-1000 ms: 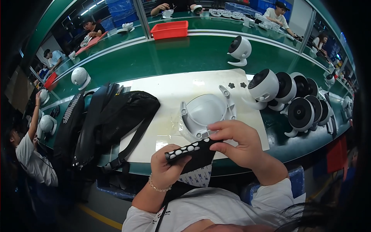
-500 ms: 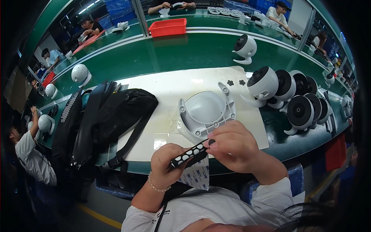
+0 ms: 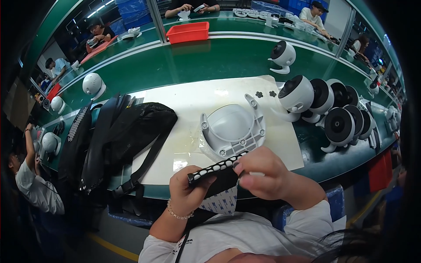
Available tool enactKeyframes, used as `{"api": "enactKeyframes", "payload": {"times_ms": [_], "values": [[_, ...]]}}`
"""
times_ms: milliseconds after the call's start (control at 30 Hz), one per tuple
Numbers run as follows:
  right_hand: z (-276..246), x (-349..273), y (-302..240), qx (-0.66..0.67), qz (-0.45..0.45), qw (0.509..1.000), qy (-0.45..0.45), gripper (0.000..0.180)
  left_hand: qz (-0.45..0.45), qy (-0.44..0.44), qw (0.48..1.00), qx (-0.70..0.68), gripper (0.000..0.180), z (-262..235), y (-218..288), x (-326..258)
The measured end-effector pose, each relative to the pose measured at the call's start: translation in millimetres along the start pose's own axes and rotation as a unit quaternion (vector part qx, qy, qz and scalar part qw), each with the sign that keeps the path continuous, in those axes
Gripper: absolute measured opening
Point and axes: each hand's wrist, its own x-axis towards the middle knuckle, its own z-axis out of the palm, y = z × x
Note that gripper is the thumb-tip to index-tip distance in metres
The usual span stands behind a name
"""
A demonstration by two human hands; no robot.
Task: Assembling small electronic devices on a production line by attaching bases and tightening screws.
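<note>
A factory assembly line: long green workbench (image 3: 210,61), rows of white camera housings (image 3: 324,101), seated workers (image 3: 30,184)

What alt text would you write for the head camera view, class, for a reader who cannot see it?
A person's left hand and right hand hold a black strip of white pads over a white mat on a green workbench. A white domed housing lies just beyond, with a black bag to the left and round white cameras to the right.
</note>
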Motion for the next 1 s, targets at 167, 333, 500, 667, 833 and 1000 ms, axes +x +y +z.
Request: {"api": "enactKeyframes", "payload": {"times_ms": [167,333,500,667,833,1000], "values": [[1,-4,3,0.063,0.025,0.995,0.071,0.030,-0.076,0.025,0.990,-0.117,0.019,2,0,1],[-29,6,55,0.113,0.261,0.939,0.194,0.064,0.114,-0.010,0.993,-0.005,0.027,4,-13,9],[-34,13,65,0.139,0.373,0.905,0.151,0.063,0.141,-0.107,0.979,0.098,0.027,6,-19,15],[-34,9,67,0.134,0.344,0.912,0.179,0.063,0.169,-0.110,0.969,0.142,0.029,6,-28,15],[-33,10,67,0.068,0.356,0.919,0.155,0.065,0.175,-0.100,0.961,0.188,0.033,4,-34,12],[-34,4,64,-0.034,0.299,0.947,0.112,0.060,0.167,-0.100,0.959,0.206,0.032,6,-34,12]]}}
